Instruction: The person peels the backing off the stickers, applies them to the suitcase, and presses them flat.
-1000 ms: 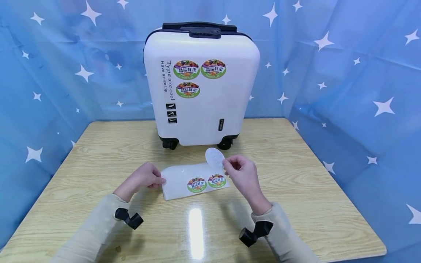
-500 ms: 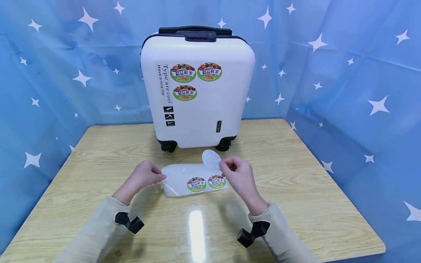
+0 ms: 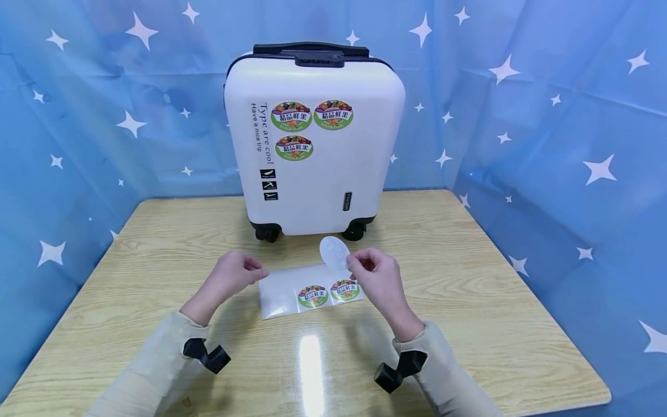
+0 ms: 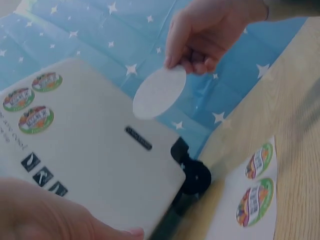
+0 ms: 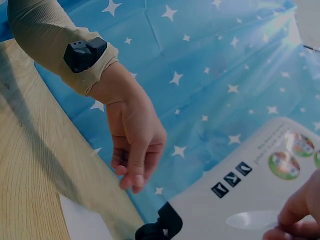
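Note:
Between thumb and fingers, my right hand [image 3: 379, 281] pinches an oval sticker [image 3: 332, 253] by its edge, its whitish back showing; the left wrist view has the same sticker [image 4: 159, 93] hanging apart from the suitcase. Below it on the table lies a white sticker sheet [image 3: 278, 294], with two fruit stickers [image 3: 313, 296] on its right part. My left hand [image 3: 231, 277] hovers by the sheet's upper left corner. In the right wrist view that left hand [image 5: 135, 135] has loosely bent fingers holding nothing, away from the sheet [image 5: 82, 220].
Upright at the table's back stands a white suitcase [image 3: 323, 168] with black wheels and handle. Three oval fruit stickers [image 3: 294, 148] are on its upper left front, beside printed text. A blue star-patterned curtain [image 3: 521, 127] surrounds the wooden table [image 3: 469, 313].
My left hand has let go of the sheet's left end and moved slightly up and right. The sheet now lies flatter. My right hand still holds the sticker, having shifted little.

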Tool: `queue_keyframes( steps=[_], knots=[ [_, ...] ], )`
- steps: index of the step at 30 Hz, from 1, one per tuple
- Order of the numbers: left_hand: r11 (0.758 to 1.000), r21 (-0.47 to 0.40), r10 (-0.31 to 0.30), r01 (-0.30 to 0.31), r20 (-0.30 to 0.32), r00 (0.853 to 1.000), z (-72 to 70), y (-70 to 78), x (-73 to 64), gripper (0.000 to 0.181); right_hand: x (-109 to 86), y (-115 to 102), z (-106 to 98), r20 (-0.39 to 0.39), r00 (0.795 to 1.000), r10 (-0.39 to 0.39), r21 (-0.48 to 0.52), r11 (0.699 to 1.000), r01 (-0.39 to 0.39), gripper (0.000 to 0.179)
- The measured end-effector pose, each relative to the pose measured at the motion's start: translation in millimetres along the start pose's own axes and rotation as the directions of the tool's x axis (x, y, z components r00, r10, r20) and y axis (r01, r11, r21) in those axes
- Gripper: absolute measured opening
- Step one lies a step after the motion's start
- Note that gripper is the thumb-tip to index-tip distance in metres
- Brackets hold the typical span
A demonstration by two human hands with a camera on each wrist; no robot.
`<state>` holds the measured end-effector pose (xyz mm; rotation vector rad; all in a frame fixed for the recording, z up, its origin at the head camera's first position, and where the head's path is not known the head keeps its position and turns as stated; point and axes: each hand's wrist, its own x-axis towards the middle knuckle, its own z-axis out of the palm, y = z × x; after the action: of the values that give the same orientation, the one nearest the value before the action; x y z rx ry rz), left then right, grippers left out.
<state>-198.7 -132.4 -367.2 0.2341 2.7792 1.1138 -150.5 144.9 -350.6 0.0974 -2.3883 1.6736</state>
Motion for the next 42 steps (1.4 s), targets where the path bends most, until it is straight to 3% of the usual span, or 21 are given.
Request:
queue_keyframes(
  steps=[5, 12, 23, 26, 32, 37, 42],
  knots=[
    [0.994, 0.001, 0.113, -0.113, -0.056, 0.992, 2.1, 15.5, -1.6, 0.019, 1.2, -3, 0, 0.000, 1.000, -0.016, 0.019, 1.000, 0.016, 0.011],
    [0.978, -0.034, 0.202, -0.207, -0.125, 0.972, 6.0, 31.7, -2.8, 0.011, 2.8, -7, 2, -0.001, 1.000, -0.025, 0.033, 0.999, 0.025, 0.011],
    [0.932, -0.083, 0.327, -0.354, -0.237, 0.915, 17.2, 46.8, -1.0, 0.011, 4.7, -10, 4, 0.023, 1.000, 0.002, 0.054, 0.999, -0.003, 0.011],
    [0.915, -0.073, 0.365, -0.397, -0.272, 0.891, 19.9, 49.3, -0.6, 0.009, 5.0, -11, 5, 0.028, 1.000, 0.012, 0.063, 0.998, -0.014, 0.011],
    [0.863, -0.020, 0.468, -0.505, -0.345, 0.814, 25.3, 53.0, -0.6, 0.010, 6.4, -14, 8, 0.031, 0.999, 0.016, 0.067, 0.998, -0.018, 0.012],
    [0.838, -0.007, 0.501, -0.546, -0.386, 0.774, 28.8, 56.7, -0.4, 0.012, 8.5, -15, 9, 0.035, 0.999, -0.001, 0.064, 0.998, -0.001, 0.012],
    [0.808, 0.028, 0.541, -0.588, -0.430, 0.723, 31.2, 58.7, -0.1, 0.016, 10.5, -19, 10, 0.027, 1.000, -0.009, 0.070, 0.998, 0.007, 0.012]
  ],
)
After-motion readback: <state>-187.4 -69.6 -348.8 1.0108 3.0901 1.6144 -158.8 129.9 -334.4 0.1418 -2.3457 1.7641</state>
